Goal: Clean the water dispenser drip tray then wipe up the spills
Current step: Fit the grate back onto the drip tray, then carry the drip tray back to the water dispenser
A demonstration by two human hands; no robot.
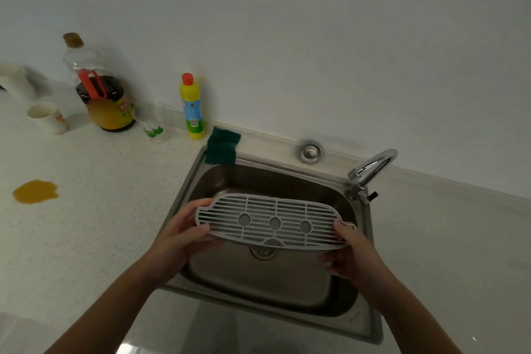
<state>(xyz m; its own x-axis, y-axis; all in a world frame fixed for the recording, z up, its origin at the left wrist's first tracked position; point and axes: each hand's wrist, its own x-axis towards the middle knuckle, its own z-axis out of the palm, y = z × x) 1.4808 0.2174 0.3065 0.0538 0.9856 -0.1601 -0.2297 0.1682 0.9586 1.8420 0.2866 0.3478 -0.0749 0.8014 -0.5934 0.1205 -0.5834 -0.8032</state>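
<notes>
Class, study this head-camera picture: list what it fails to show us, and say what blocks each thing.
- Sink drain, head view: upper part hidden behind the drip tray.
- Tray underside: faces away from the camera.
- Yellow bottle label: print too small to read.
- White object at far left: cut off by the frame edge.

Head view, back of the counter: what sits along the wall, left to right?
White paper cup → big clear bottle of dark sauce with yellow label → clear plastic cup with green print → yellow detergent bottle with red cap → green scouring pad → chrome faucet.
</notes>
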